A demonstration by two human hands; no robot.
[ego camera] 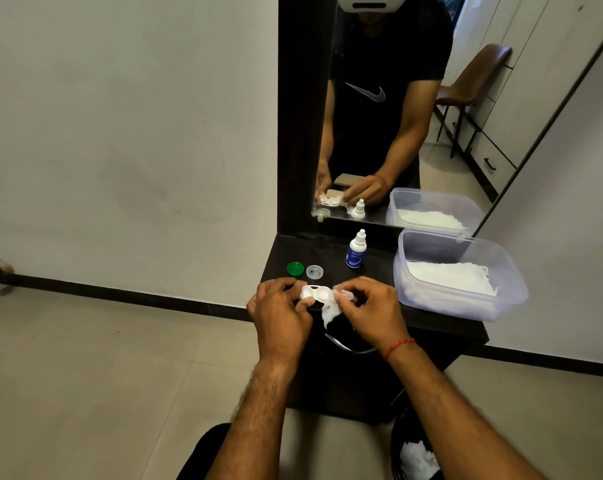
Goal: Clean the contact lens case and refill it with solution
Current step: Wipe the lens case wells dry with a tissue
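Hands (pixel 282 308) (pixel 369 306) grip lens case (pixel 315 294) and tissue (pixel 330 311); 2 caps (pixel 295 268) beside.

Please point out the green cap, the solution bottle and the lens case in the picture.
green cap (pixel 295 268): head view, middle of its top face.
solution bottle (pixel 354 257): head view, on its blue label.
lens case (pixel 322 293): head view, on its right-hand well.

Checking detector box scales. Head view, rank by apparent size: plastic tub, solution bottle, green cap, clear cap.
1. plastic tub
2. solution bottle
3. green cap and clear cap: look alike, not ranked.
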